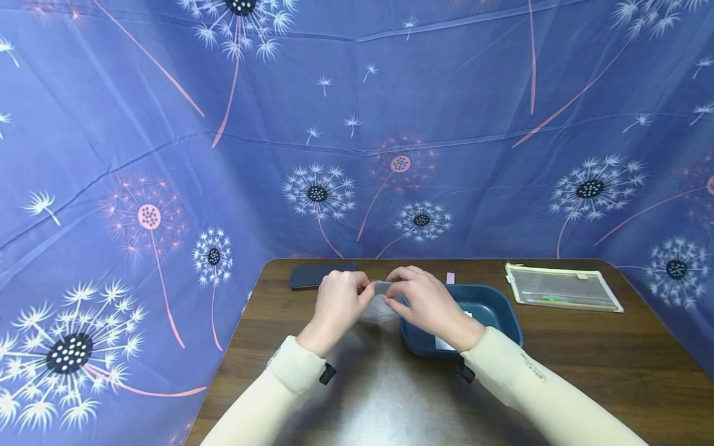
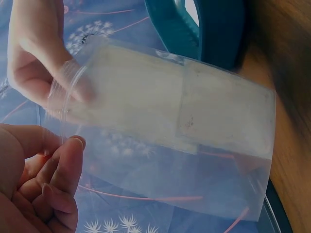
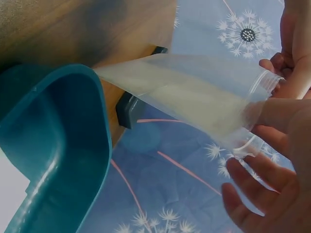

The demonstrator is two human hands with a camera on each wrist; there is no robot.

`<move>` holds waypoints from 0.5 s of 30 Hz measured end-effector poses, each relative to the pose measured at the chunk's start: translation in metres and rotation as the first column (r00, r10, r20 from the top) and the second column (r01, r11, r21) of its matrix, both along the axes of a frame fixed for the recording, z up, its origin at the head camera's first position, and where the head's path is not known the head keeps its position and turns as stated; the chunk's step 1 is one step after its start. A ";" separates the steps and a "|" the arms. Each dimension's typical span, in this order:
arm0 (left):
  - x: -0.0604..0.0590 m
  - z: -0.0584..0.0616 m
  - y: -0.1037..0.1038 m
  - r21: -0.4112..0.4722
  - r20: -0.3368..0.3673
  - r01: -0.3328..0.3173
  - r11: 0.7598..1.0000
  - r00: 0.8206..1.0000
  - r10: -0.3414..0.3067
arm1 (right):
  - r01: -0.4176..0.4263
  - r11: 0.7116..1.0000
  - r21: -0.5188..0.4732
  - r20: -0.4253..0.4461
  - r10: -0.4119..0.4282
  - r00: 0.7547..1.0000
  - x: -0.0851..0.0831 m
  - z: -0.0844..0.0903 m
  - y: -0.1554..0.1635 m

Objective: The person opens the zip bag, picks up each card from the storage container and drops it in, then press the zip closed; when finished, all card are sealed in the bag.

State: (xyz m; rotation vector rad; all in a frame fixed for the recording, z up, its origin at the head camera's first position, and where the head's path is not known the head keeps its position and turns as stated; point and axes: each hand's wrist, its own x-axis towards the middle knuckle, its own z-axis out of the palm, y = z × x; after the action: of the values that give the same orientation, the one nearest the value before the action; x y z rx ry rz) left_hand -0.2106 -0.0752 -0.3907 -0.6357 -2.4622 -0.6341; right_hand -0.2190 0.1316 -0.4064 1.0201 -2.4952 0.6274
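Observation:
Both hands hold a clear zip-top plastic bag [image 2: 160,179] by its ridged top, with the rest of it sloping down. My left hand [image 1: 339,305] pinches one side of the top edge between thumb and fingers. Opposite it, my right hand [image 1: 428,305] grips the other side; a finger shows through the plastic just inside the mouth in the right wrist view, its other fingers spread below. Inside the bag lie flat, cream-coloured rectangular pieces [image 2: 228,107], overlapping one another. Beneath the right hand and forearm stands a teal plastic bin [image 1: 515,319], partly hidden by them.
A white paper [image 1: 445,344] lies in the bin. Behind the left hand is a dark flat case [image 1: 304,276]. A mesh zip pouch [image 1: 563,288] lies at the back right of the wooden table [image 1: 586,371]. A pink tab [image 1: 450,278] shows behind the bin.

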 end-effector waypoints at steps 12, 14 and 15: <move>0.001 0.000 0.000 -0.016 0.002 -0.020 1.000 1.000 0.020 | -0.006 0.990 0.140 0.144 -0.014 0.990 -0.009 0.004 -0.012; 0.001 0.001 0.001 -0.016 -0.002 -0.018 1.000 1.000 0.018 | -0.013 0.988 0.151 0.150 -0.010 0.989 -0.009 0.003 -0.013; 0.001 0.001 0.001 -0.017 -0.004 -0.017 1.000 1.000 0.017 | -0.020 0.988 0.155 0.155 -0.005 0.988 -0.009 0.003 -0.013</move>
State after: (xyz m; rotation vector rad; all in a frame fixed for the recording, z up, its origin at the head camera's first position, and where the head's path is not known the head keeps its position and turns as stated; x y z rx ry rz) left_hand -0.2098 -0.0743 -0.3898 -0.6212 -2.4695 -0.6059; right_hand -0.2281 0.1189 -0.4031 1.0744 -2.7141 0.5387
